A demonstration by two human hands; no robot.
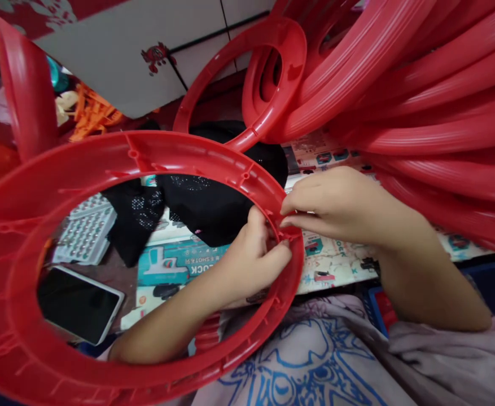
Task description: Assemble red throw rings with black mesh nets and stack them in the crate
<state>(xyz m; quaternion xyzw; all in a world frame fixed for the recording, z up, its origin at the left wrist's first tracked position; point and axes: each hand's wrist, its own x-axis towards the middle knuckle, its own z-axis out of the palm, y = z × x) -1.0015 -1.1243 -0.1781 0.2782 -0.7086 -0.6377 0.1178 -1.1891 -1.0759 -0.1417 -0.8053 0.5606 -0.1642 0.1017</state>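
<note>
A large red plastic ring (166,151), with ribs and small posts on the side facing me, is tilted up in front of me. My left hand (259,254) reaches through its opening and is closed on the ring's right side, thumb over the inner face. At that same spot my right hand (336,206) pinches with thumb and forefinger at the rim. Whatever small thing may be between those fingertips is too hidden to name.
Several curved red ribbed pieces (433,101) are piled at the right. A smaller red ring (292,42) leans behind. Black cloth (213,208), a phone (82,304), a tray of small beads (86,231) and orange plastic parts (92,113) lie around. A blue basket (376,310) stands at lower right.
</note>
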